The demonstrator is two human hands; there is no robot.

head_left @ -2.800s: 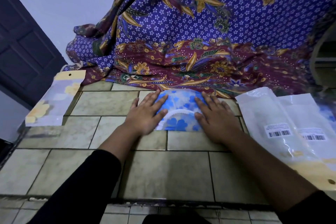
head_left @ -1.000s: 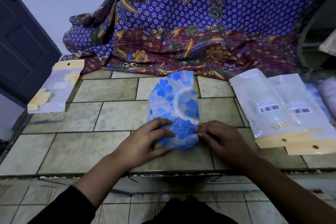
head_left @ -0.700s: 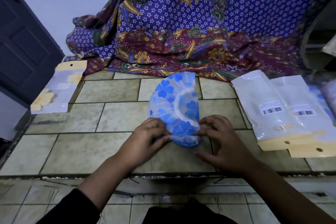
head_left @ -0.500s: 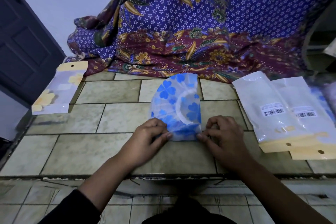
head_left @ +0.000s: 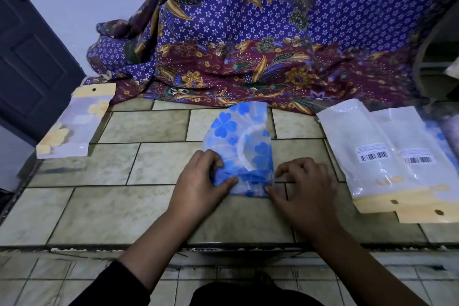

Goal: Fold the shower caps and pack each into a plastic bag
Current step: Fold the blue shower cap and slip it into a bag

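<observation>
A few seconds back both palms lay flat on the shower cap up by the cloth. Since then it has been drawn nearer and narrowed to a long strip, and its near end has been turned up a little further than half a second ago.

The left hand has thumb and curled fingers nipped on the strip's near-left corner. The right hand is bent too, its thumb tip and forefinger on the near-right edge, the other fingers curled clear of it.

The cap is clear plastic printed with blue flowers, a white elastic band curving through it. It runs from between the two sets of fingertips straight away across the tiled ledge. Its near end is bunched and darker, where the layers double over.

Beyond its far tip lies a purple and maroon patterned cloth. Well right of the right fingers sit two plastic bags with barcode labels, overlapping. Far left of the left fingers lies a packed bag with yellow flowers.
</observation>
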